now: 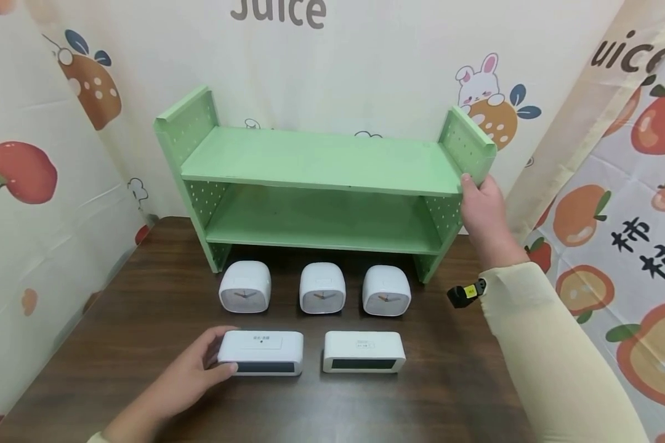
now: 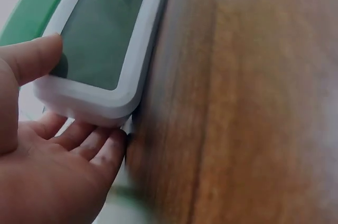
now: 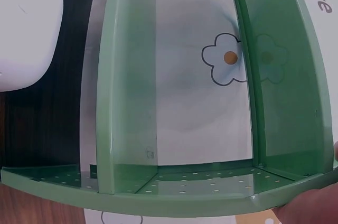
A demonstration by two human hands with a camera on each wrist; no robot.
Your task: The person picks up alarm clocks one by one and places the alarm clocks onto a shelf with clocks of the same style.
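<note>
I'm pinching a dark-screened box (image 1: 260, 344) with the left hand (image 1: 195, 367), small clocks (image 1: 322, 286) standing beyond it; the right hand (image 1: 484, 209) is clasping the green shelf (image 1: 316, 159).

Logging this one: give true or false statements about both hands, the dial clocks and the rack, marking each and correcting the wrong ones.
1. The right hand holds the green rack at its right side. True.
2. Both hands hold the rack. False: the left hand holds the left dark-screened device.
3. Three white dial clocks stand in a row. True.
4. Those clocks sit on the rack. False: they are on the table.
</note>
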